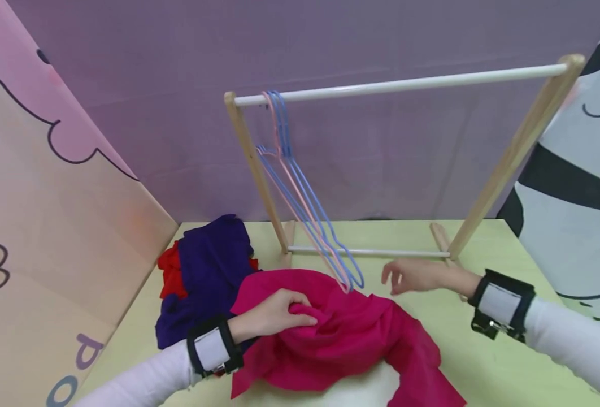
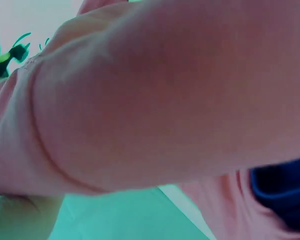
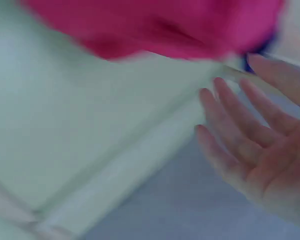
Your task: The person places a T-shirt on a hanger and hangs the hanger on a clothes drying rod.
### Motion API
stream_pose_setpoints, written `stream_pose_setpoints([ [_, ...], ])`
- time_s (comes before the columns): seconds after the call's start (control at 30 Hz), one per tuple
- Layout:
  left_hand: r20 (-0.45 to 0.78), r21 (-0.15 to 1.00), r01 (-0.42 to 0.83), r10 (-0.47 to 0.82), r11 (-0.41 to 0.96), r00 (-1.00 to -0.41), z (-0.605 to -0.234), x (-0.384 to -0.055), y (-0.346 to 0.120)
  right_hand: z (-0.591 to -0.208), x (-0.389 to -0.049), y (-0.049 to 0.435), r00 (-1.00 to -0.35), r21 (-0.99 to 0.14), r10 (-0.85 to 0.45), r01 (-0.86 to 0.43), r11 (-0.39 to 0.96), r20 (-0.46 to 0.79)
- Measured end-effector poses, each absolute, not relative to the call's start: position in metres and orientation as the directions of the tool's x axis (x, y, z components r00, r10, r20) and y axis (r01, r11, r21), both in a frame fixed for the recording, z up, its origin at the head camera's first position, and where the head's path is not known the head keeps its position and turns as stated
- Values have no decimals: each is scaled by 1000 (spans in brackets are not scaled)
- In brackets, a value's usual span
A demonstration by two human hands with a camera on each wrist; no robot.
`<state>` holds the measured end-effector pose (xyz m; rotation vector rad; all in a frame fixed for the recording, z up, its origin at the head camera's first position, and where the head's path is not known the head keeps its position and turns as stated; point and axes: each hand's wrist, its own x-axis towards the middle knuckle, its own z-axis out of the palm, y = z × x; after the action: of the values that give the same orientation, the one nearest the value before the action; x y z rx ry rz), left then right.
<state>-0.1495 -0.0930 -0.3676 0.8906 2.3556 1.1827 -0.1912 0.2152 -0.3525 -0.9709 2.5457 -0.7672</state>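
A crumpled magenta garment [image 1: 351,339] lies across the near middle of the table, and its exact kind does not show. My left hand [image 1: 277,312] pinches a fold of it between thumb and fingers. To the right of the cloth, my right hand [image 1: 407,275] hovers above the table with loosely bent fingers and holds nothing. The right wrist view shows the same right hand [image 3: 260,140] with fingers spread, apart from the magenta cloth [image 3: 155,25]. Skin and sleeve fill most of the left wrist view, which hides the left fingertips.
A rack with a white top rail [image 1: 407,85] and wooden posts stands at the back of the table [image 1: 498,339]. Several blue and pink hangers [image 1: 305,198] hang at its left end, reaching down to the magenta cloth. Dark blue [image 1: 213,265] and red cloth [image 1: 173,271] lie piled at left.
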Motion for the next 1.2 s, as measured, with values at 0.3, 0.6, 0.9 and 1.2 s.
stream_pose_setpoints([
  [0.3,75,813,405,615,418,-785,-360,-153,-93,-258,-213,135,-845,-864,-534,-288,413,27],
  [0.6,121,810,415,574,415,-810,-356,-150,-95,-254,-211,93,-929,-861,-362,-250,442,84],
  [0.9,110,824,390,559,412,-822,-356,-149,-98,-252,-215,97,-946,-820,-69,-310,481,317],
  [1.2,118,813,398,550,424,-827,-356,-151,-101,-227,-213,140,-878,-757,19,-402,516,479],
])
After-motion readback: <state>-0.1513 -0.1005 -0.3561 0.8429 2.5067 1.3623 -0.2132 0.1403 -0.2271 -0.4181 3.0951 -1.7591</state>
